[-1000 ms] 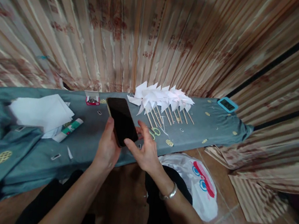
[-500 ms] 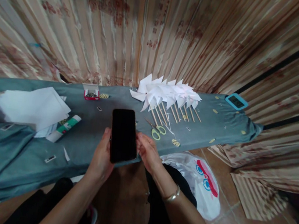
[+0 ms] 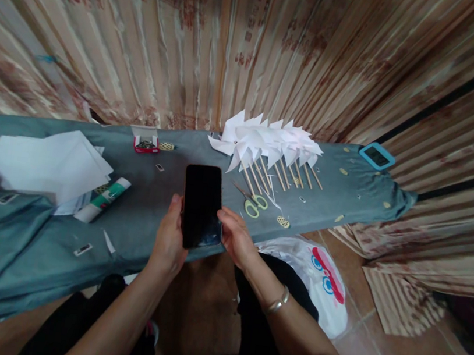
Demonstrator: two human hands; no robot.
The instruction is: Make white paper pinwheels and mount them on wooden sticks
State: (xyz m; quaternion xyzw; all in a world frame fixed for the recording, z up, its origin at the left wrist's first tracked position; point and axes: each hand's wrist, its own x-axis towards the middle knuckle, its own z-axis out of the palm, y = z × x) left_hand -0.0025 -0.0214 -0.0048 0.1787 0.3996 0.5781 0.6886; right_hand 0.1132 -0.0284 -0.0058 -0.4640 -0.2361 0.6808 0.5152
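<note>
A smartphone [image 3: 203,207] with a dark screen is held upright over the near edge of the cloth-covered surface. My left hand [image 3: 170,238] is closed around its left edge, most of the fingers hidden behind it. On the right edge, my right hand [image 3: 235,237] grips the phone with its thumb along the side. Just beyond the right hand lie scissors [image 3: 255,205] with light green handles. Several white paper pinwheels [image 3: 268,141] on wooden sticks rest in an overlapping row behind them.
White paper sheets [image 3: 45,162] and a green-and-white box [image 3: 104,200] lie at left. Further back sits a small red box [image 3: 146,145] of metal bits. A blue-framed digital device [image 3: 376,156] is at the far right. A white plastic bag [image 3: 306,281] lies on the floor beside my leg.
The phone has shifted slightly up and to the right in view, with both hands still on it. My right thumb now lies against the phone's edge. The camera view has shifted a little.
</note>
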